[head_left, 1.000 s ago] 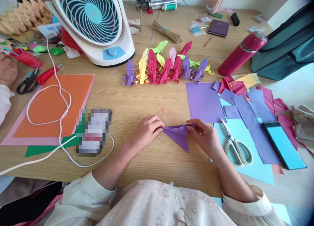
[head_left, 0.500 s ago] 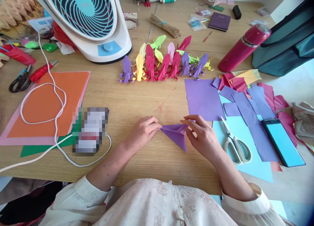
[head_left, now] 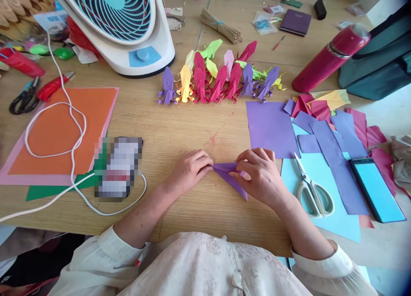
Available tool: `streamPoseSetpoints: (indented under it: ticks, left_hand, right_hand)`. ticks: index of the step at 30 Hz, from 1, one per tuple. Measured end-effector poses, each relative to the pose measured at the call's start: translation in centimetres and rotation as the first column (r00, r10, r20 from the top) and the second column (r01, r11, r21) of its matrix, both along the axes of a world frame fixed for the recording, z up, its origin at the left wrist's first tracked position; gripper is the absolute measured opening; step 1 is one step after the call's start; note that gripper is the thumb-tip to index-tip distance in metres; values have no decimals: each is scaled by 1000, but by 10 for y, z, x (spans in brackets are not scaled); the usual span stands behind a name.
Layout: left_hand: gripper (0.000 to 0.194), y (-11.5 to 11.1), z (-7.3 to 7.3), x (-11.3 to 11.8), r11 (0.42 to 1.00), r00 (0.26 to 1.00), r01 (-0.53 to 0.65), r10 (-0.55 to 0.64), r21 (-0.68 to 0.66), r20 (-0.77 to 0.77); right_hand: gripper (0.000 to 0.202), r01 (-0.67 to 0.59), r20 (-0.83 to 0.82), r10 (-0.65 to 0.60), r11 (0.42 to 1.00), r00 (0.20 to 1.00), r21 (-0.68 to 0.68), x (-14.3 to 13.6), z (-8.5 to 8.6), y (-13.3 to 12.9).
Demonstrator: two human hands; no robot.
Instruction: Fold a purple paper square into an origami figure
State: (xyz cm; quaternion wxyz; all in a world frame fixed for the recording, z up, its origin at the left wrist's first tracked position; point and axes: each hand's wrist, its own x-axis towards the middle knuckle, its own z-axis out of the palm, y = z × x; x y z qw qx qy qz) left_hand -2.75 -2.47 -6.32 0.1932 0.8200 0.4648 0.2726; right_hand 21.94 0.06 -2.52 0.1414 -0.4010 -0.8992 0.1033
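Note:
A folded piece of purple paper (head_left: 231, 176), triangular in outline, lies between my hands near the table's front edge. My left hand (head_left: 192, 167) pinches its pointed left corner between thumb and fingers. Over its right part, my right hand (head_left: 261, 174) grips the top edge with thumb and fingertips, hiding some of the folds. One corner of the paper points down toward me. Several folded paper figures (head_left: 220, 84) in purple, red, yellow, green and pink stand in rows beyond my hands. To the right lies a flat purple sheet (head_left: 272, 129).
White-handled scissors (head_left: 316, 197), a dark phone (head_left: 377, 189) and purple scraps lie on the right over light blue paper (head_left: 340, 227). A red flask (head_left: 330, 58) stands behind. On the left are a fan (head_left: 144, 56), a blurred phone (head_left: 118, 167), a white cable (head_left: 73, 159) and orange paper (head_left: 93, 116).
My right hand has shifted slightly left over the purple paper, its fingers curling further across the top edge. My left hand keeps its pinch. The whole view has shifted a little.

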Motion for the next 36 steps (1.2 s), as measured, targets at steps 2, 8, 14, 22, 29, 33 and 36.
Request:
streamPoseSetpoints:
  ticks: [2, 8, 14, 22, 29, 33, 36]
  left_hand:
    - [11, 0, 0, 0, 1000, 1000, -2, 2, 6, -22]
    - [11, 1, 3, 0, 1000, 999, -7, 6, -20, -54]
    - [15, 1, 9, 0, 999, 996, 35, -36, -6, -87]
    - [14, 2, 9, -2, 996, 999, 22, -25, -82, -32]
    - [12, 3, 12, -1, 992, 999, 16, -21, -122, -39]
    - [12, 4, 14, -1, 991, 998, 20, -28, -134, -57]
    - [14, 4, 15, -2, 991, 998, 27, -35, -133, -54]
  right_hand:
    - [27, -14, 8, 14, 998, 1000, -65, 1, 0, 4]
    - [15, -23, -28, 16, 965, 999, -261, 3, -2, 7]
    - [17, 9, -61, -33, 934, 998, -357, 6, -3, -7]
    - [28, 44, -59, -65, 954, 996, -297, 6, -8, -18]
    - [26, 48, -88, -78, 952, 993, -301, 5, -10, -16]
    - [30, 74, -81, -97, 965, 992, -252, 3, -10, -18]
    - [30, 87, -81, -109, 967, 991, -238, 2, -11, -19]
